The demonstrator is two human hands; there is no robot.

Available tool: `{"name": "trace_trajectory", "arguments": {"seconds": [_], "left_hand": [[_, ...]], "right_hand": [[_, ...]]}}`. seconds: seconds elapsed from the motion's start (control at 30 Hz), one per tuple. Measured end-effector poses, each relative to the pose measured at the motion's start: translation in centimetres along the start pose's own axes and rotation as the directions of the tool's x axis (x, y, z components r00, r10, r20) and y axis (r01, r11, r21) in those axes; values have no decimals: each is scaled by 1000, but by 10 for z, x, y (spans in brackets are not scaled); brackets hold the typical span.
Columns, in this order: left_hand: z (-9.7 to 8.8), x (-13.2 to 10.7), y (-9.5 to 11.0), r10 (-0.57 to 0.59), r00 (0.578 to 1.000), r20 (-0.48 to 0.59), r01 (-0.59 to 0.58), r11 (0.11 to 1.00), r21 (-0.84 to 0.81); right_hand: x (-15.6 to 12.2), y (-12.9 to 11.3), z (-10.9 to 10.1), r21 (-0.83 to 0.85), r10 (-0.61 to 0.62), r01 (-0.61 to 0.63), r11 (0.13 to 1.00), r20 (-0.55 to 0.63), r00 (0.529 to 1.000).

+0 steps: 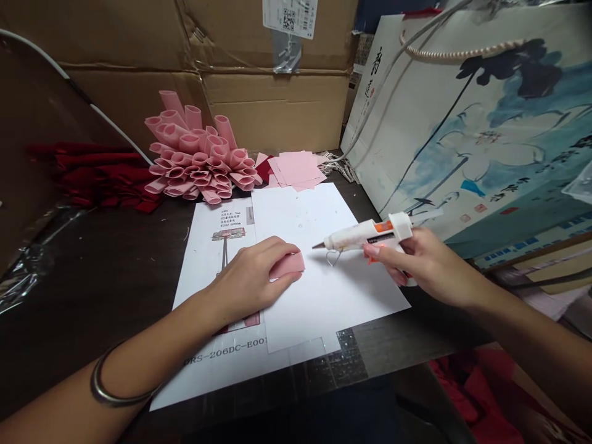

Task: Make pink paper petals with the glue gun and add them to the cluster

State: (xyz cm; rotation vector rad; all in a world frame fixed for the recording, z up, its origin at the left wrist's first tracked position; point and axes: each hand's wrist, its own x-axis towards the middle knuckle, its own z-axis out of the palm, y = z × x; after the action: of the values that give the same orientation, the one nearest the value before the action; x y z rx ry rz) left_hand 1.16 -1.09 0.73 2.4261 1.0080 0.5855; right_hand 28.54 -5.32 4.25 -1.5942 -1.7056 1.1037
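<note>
My left hand (259, 271) is closed round a rolled pink piece (287, 265), which looks like felt or stiff paper, and rests on a white sheet (314, 320). My palm and fingers hide most of the roll. In my right hand (425, 265) is a white glue gun (365, 235) with orange parts. Its metal nozzle points left, just above the sheet and a short way to the right of the pink roll, not touching it. A thin wire stand hangs under the barrel.
Behind the sheets stand many pink rolled tubes (198, 154) in a heap. Flat pink squares (296, 169) lie beside them, dark red fabric (97, 176) to the left. A cardboard box (277, 117) closes off the back; a painted paper bag (462, 135) stands at right, a cable (393, 80) before it.
</note>
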Motion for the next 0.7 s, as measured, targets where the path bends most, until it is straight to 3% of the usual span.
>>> {"name": "trace_trajectory", "arguments": {"seconds": [0.1, 0.27, 0.43, 0.7], "left_hand": [[1, 0, -1, 4, 1000, -9, -4, 1000, 5], [0, 0, 0, 3, 1000, -10, -3, 1000, -7], [-4, 0, 0, -76, 997, -27, 74, 996, -56], [-4, 2, -3, -30, 999, -44, 23, 986, -163]], "right_hand": [[-4, -2, 4, 24, 26, -28, 999, 57, 998], [5, -9, 14, 9, -58, 58, 998, 94, 994], [8, -15, 13, -196, -40, 59, 979, 96, 995], [11, -22, 9, -472, -181, 214, 855, 114, 977]]}}
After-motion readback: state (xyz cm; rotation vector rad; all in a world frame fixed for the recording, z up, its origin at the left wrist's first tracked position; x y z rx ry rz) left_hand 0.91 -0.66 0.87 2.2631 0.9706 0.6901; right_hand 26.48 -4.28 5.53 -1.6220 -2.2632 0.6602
